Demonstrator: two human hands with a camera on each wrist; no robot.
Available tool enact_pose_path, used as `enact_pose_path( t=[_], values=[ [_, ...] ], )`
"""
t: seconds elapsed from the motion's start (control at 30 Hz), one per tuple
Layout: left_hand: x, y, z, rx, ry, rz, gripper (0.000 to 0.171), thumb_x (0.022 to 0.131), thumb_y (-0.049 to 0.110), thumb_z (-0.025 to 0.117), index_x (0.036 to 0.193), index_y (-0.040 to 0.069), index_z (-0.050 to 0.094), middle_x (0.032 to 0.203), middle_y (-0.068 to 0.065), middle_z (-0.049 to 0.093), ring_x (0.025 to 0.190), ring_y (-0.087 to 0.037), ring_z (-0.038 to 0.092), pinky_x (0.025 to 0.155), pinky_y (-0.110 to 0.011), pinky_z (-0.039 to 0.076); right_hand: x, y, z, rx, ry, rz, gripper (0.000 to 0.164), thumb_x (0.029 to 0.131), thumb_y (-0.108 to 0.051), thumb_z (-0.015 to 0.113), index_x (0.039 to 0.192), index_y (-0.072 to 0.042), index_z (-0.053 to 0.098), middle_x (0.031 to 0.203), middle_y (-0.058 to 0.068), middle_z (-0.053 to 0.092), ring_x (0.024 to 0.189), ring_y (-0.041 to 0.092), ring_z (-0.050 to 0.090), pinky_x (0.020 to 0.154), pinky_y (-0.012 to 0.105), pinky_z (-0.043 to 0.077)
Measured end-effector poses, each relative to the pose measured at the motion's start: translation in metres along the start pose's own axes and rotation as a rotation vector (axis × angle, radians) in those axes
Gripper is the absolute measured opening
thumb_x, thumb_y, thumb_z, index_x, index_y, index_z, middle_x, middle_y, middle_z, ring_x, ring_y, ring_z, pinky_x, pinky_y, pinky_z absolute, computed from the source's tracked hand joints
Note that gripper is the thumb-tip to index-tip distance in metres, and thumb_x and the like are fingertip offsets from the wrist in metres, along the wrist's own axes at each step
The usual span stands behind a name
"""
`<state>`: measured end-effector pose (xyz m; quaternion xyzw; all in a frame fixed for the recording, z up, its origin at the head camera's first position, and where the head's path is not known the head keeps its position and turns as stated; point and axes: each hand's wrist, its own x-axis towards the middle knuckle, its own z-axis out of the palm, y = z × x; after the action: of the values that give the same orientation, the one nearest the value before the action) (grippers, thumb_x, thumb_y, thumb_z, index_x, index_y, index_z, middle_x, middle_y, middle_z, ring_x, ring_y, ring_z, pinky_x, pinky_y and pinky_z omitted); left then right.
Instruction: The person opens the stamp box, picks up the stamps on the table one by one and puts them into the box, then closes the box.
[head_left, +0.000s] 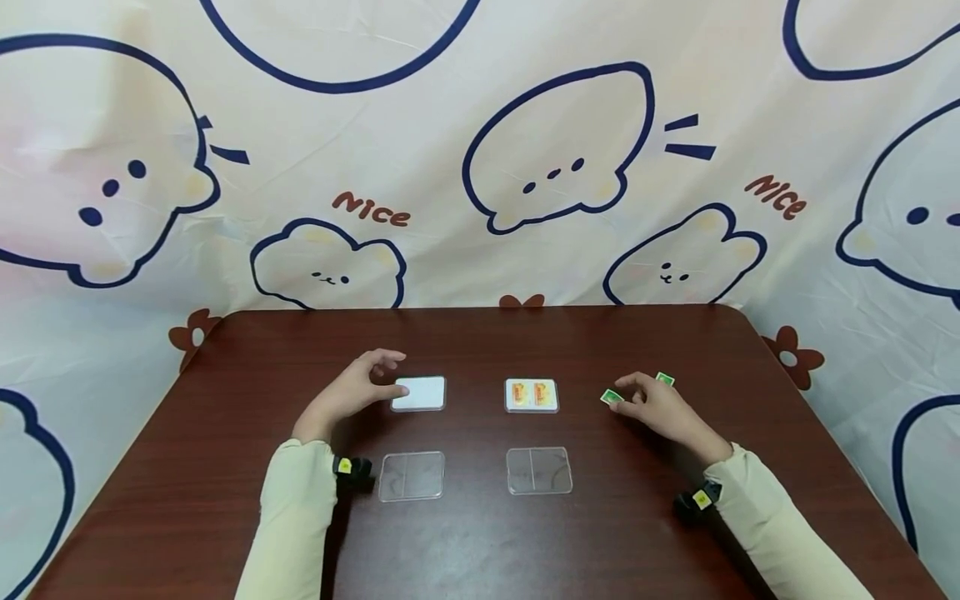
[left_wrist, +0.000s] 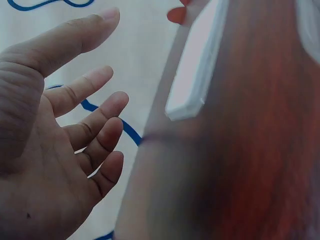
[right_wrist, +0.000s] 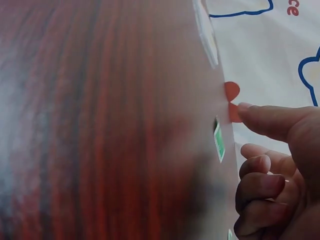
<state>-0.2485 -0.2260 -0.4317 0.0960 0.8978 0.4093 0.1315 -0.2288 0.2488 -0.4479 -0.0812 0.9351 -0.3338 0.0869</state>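
Observation:
My left hand (head_left: 352, 392) hovers at a shallow clear box filled with white (head_left: 423, 394), its thumb overlapping the box's left end in the head view. In the left wrist view, the fingers of that hand (left_wrist: 70, 130) are spread and loosely bent, with nothing between them and the white box (left_wrist: 195, 65) off to the side. Over on the right, my right hand (head_left: 660, 410) has its fingertips right by a small green-and-white card (head_left: 610, 397). The right wrist view has the green card (right_wrist: 219, 142) on the table, apart from the thumb and loosely curled fingers.
A second green card (head_left: 665, 379) lies just beyond my right hand. Between the hands sits a shallow box with two orange pictures (head_left: 532, 396). Two clear plastic trays or lids (head_left: 412, 477) lie nearer me on the brown table (head_left: 480, 550). A patterned cloth (head_left: 450, 167) hangs behind.

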Motion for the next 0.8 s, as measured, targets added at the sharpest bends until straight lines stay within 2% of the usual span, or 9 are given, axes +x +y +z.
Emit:
enact_pose_path(
  t=[0.3, 0.57, 0.8],
  values=[
    [-0.003, -0.018, -0.001, -0.011, -0.016, -0.020, 0.066, 0.084, 0.034, 0.074, 0.138, 0.009, 0.046, 0.131, -0.017, 0.047, 0.116, -0.033, 0.043, 0.092, -0.044, 0.044, 0.002, 0.006, 0.009, -0.020, 0.014, -0.029, 0.040, 0.089, -0.022, 0.068, 0.121, 0.000, 0.057, 0.065, -0.001, 0.042, 0.053, 0.011, 0.038, 0.051, 0.024, 0.032],
    [-0.007, -0.028, -0.002, -0.066, -0.031, -0.007, 0.065, 0.084, 0.026, 0.075, 0.137, 0.003, 0.046, 0.128, -0.019, 0.049, 0.106, -0.029, 0.047, 0.090, -0.039, 0.042, 0.003, 0.010, 0.003, -0.042, -0.090, -0.142, 0.040, 0.091, -0.012, 0.064, 0.129, -0.003, 0.054, 0.070, 0.001, 0.046, 0.059, 0.010, 0.042, 0.055, 0.024, 0.036],
    [-0.005, -0.035, -0.002, -0.077, -0.030, 0.008, 0.062, 0.084, 0.026, 0.075, 0.136, 0.005, 0.049, 0.130, -0.017, 0.048, 0.110, -0.029, 0.047, 0.093, -0.041, 0.041, 0.008, 0.016, -0.004, -0.061, -0.170, -0.138, 0.039, 0.094, -0.013, 0.060, 0.132, -0.009, 0.054, 0.071, 0.000, 0.046, 0.061, 0.011, 0.044, 0.056, 0.023, 0.038]
  ],
)
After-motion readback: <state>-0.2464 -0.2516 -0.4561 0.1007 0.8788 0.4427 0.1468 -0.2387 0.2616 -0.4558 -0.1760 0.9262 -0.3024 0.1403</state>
